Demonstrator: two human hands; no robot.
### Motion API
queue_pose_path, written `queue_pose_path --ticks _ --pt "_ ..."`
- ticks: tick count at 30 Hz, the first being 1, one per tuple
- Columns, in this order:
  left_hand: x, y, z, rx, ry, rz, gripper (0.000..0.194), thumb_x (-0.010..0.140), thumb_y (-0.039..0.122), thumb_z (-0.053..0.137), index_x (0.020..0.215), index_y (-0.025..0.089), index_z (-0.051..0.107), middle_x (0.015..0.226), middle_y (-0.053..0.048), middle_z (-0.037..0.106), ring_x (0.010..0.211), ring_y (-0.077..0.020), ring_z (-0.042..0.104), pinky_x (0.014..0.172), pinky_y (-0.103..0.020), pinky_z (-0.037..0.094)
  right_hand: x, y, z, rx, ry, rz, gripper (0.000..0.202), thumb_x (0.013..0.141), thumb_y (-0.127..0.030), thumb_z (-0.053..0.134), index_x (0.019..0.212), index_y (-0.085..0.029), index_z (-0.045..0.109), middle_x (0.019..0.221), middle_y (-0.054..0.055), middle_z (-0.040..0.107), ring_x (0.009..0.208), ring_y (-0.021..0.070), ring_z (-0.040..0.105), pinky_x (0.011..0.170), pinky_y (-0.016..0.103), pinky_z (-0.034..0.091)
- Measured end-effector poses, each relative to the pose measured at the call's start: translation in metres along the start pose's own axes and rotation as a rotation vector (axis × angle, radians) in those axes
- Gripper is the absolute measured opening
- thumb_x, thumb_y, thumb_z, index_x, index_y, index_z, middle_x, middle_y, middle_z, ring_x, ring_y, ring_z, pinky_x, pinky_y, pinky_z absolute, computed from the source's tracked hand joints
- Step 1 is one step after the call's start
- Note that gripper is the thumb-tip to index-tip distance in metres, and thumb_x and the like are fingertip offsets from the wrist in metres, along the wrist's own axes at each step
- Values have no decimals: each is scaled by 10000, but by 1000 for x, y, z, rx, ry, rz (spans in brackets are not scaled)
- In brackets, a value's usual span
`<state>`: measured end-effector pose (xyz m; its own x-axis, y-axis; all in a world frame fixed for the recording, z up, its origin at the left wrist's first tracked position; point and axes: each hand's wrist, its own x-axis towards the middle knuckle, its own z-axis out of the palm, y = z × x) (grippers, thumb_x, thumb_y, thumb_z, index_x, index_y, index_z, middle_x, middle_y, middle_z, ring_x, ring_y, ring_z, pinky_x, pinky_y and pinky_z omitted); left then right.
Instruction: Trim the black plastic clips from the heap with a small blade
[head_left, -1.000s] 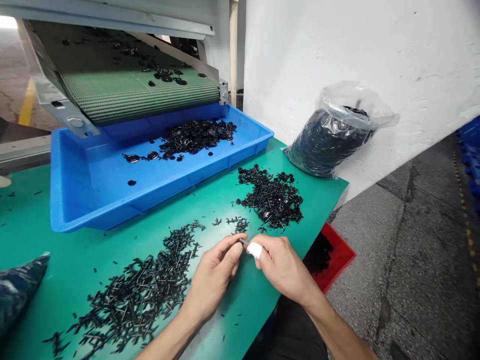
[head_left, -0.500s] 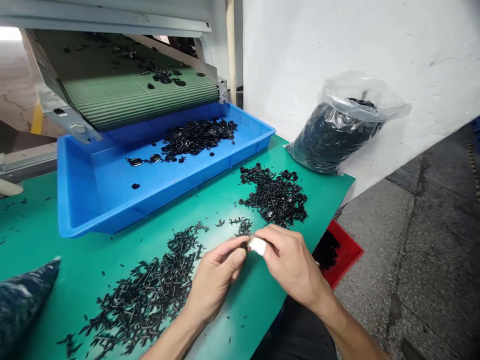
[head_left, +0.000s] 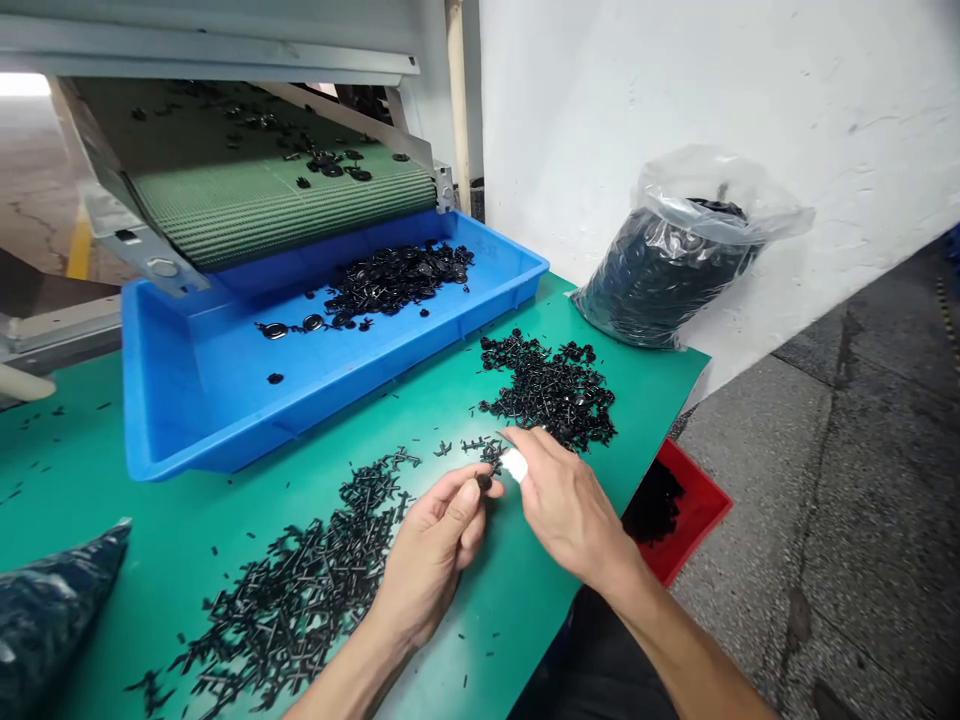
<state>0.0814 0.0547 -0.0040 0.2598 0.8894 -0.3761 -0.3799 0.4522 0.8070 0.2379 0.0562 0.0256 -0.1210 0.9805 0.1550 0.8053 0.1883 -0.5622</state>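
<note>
My left hand pinches a small round black plastic part between thumb and fingers. Just up and to the right is my right hand, its fingers stretched out and apart from the thumb, which has a white wrap on it. I see nothing held in it. Below its fingertips lie a few black cross-shaped plastic pieces. A long pile of similar black sprue pieces spreads left of my left hand. Beyond my right hand lies a heap of mixed black parts.
A blue tray holding black parts sits under the end of a green conveyor belt. A clear bag of black parts leans against the wall. Another filled bag lies at left. A red bin stands below the green table's right edge.
My right hand has drawn apart from my left hand, moving slightly up, and its fingers have straightened. The round black part in my left hand now shows more plainly.
</note>
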Motion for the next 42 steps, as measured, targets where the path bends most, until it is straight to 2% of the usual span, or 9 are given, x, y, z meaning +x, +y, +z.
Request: queue_pose_path --ticks 2,6,11,18,24,28,31,39,42 --pt "0 1 1 -43 9 4 257 828 322 737 1023 162 688 873 -44 648 491 -33 302 409 -170 191 -7 5 -1 -25 -3 -32 477 864 -36 369 1291 -163 539 1077 94 642 912 210 636 742 315 485" --pt "1 0 -1 -87 -16 14 218 820 287 751 984 154 695 694 0 615 465 -31 305 395 -147 202 -24 8 -1 -2 71 -80 431 866 -23 342 1181 -171 597 995 73 683 884 207 644 743 315 477" --pt "1 0 -1 -124 20 52 290 794 279 777 1060 183 709 933 -56 694 462 -8 361 391 -133 253 -34 -1 -2 -105 22 -117 314 879 -22 380 964 -194 630 794 31 636 756 198 596 660 304 402" --pt "2 -1 -1 -132 19 47 246 766 272 803 978 161 747 916 -78 727 443 2 381 386 -117 271 -31 -12 -3 -232 35 -124 208 893 -44 465 842 -202 590 732 4 593 689 173 552 617 300 308" --pt "2 0 -1 -168 39 38 273 702 269 852 925 151 749 777 -38 711 415 4 385 368 -104 275 -28 -17 0 -258 80 -161 242 977 -133 410 907 -215 627 717 1 594 658 165 539 599 308 281" --pt "4 1 -2 -192 35 19 264 687 258 860 892 147 737 834 -51 715 411 3 381 339 -101 255 -27 -12 -2 -167 -74 -132 210 910 -88 479 824 -223 616 715 -16 581 651 144 531 580 294 275" --pt "4 2 -3 -212 30 46 255 697 254 853 893 152 727 829 -39 698 417 1 376 336 -97 260 -26 -6 -4 -104 -151 -85 217 862 -54 495 870 -224 629 765 -16 592 689 142 548 602 276 301" --pt "3 9 -1 -281 73 -53 341 820 183 735 1152 127 680 775 -22 613 449 -11 316 337 -84 262 -18 19 -14 -68 -72 14 347 863 -34 429 1021 -238 660 886 11 673 789 155 613 679 246 380" --pt "3 9 -1 -294 71 -96 294 834 180 710 1119 111 693 749 -20 604 440 -11 298 336 -91 274 -14 28 -18 -73 -27 26 349 883 -56 413 1031 -244 667 923 19 692 830 159 632 716 238 413"
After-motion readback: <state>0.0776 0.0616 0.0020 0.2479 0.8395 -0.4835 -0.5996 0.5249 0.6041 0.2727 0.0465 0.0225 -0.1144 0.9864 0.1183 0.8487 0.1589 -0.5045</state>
